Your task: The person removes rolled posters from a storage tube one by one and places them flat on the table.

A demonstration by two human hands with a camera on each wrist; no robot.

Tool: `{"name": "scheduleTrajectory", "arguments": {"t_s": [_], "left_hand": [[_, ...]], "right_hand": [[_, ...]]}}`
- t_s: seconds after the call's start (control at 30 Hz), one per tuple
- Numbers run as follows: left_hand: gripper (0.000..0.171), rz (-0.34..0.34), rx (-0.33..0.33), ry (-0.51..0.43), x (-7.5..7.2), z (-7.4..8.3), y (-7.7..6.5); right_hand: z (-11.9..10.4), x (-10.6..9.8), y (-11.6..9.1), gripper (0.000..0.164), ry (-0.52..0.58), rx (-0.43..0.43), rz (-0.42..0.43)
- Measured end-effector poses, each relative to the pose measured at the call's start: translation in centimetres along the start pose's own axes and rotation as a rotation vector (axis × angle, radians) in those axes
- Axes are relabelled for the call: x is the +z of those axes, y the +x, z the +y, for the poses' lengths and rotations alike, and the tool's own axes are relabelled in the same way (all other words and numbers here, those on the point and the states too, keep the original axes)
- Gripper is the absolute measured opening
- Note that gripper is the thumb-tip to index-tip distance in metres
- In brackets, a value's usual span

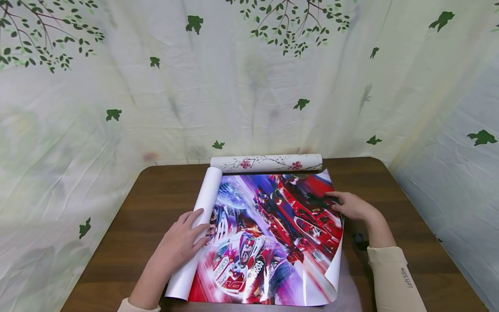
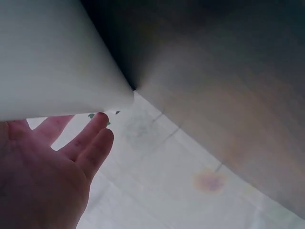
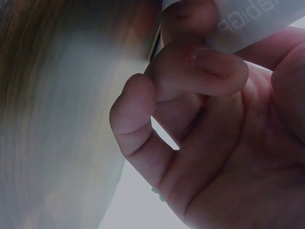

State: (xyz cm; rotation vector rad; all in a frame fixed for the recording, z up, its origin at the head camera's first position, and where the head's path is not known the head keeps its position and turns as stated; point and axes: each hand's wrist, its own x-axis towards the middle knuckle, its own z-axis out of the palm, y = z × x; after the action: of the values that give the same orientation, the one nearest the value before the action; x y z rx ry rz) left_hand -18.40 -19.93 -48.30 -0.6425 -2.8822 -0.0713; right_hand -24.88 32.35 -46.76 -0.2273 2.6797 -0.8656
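Observation:
A glossy poster [image 1: 269, 234] with red racing cars and a helmeted figure lies spread on the table. Its left side is still curled into a white roll [image 1: 208, 188], and the lower right corner curls up. My left hand [image 1: 177, 242] rests on that roll with fingers spread loosely across it; the left wrist view shows the hand [image 2: 47, 176] against the white paper [image 2: 52, 62]. At the right edge, my right hand [image 1: 356, 206] pinches the poster. In the right wrist view the curled fingers [image 3: 205, 76] hold the paper's white back [image 3: 257, 24], which bears faint reversed lettering.
Behind the poster, a rolled white sheet [image 1: 269, 163] with pink blossoms lies along the back of the brown wooden table [image 1: 171, 186]. A pale curtain [image 1: 241, 86] printed with leaves hangs beyond. A small dark device [image 1: 360, 242] shows beside my right wrist.

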Motion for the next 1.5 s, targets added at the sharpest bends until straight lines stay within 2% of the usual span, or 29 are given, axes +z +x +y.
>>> {"name": "scheduleTrajectory", "arguments": {"t_s": [0.27,0.43,0.6,0.83,1.13,1.23,1.37,1.5], "left_hand": [[0.054,-0.031,-0.093,0.000,-0.4,-0.5,-0.4],[0.059,-0.041,-0.122,0.015,-0.5,-1.0,-0.6],[0.052,-0.044,-0.149,0.009,-0.8,-1.5,-0.8],[0.046,-0.068,-0.201,-0.048,-1.5,-2.2,-0.9],[0.039,-0.070,-0.222,-0.011,-2.3,-3.8,-0.5],[0.038,-0.067,-0.248,-0.058,-2.7,-4.8,-0.1],[0.030,-0.088,-0.285,-0.198,-3.0,-6.9,0.6],[0.022,-0.101,-0.283,-0.318,-2.6,-9.6,0.8]], "right_hand": [[0.1,-0.2,0.0,0.057,-0.005,0.000,0.001],[0.3,-0.3,0.0,0.058,0.011,0.014,0.006],[0.4,-0.2,0.0,0.057,0.013,0.012,0.011],[0.7,-0.2,0.1,0.057,0.017,0.025,0.014],[0.8,-0.2,0.1,0.057,-0.013,0.044,0.046],[1.0,-0.2,0.2,0.057,-0.029,0.058,0.084],[1.7,0.1,0.2,0.055,-0.036,0.074,0.131],[2.5,0.5,0.2,0.048,-0.031,0.077,0.165]]}}
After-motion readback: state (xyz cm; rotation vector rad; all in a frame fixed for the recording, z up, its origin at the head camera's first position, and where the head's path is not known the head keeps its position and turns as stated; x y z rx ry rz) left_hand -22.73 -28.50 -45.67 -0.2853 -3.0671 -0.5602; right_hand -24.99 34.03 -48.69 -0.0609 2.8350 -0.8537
